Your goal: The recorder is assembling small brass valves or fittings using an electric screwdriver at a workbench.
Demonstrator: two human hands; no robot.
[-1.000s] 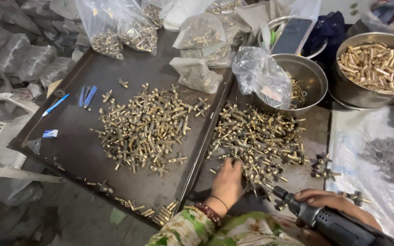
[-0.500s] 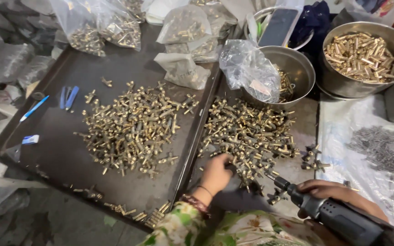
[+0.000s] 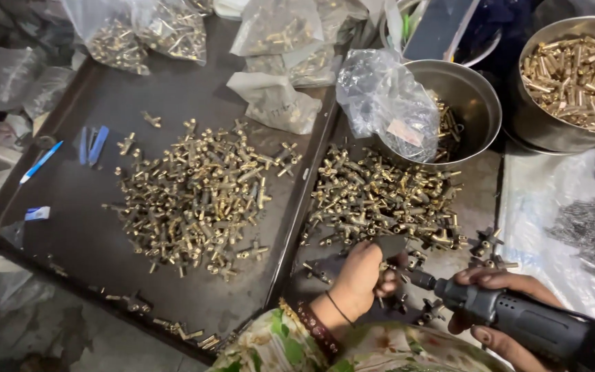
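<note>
Broadly, a large dark metal tray (image 3: 98, 117) fills the left of the view, with a spread heap of brass fittings (image 3: 197, 196) in its middle and clear bags of parts (image 3: 146, 31) along its far edge. Just right of the tray's raised side lies a second pile of brass fittings (image 3: 380, 200), behind it a steel bowl (image 3: 473, 103) with a crumpled plastic bag (image 3: 383, 103) draped over its rim, and at far right a bigger steel pot of brass pieces (image 3: 576, 76).

Nearer, the right hand (image 3: 494, 310) is wrapped firmly round a grey rotary hand tool (image 3: 518, 324), whose tip points left toward the other hand. The left hand (image 3: 363, 275) is closed at the near edge of the second pile, fingers curled in around a small fitting (image 3: 387, 272) held right at the tool's tip; the piece itself is mostly hidden by the fingers.

The chief risk, as I judge it, is the tool tip skating off so small a piece and catching the fingertips that pinch it, since they sit touching the working end. A loose pinch could also let the fitting spin or fly into the loose pieces scattered nearby (image 3: 487, 251).
</note>
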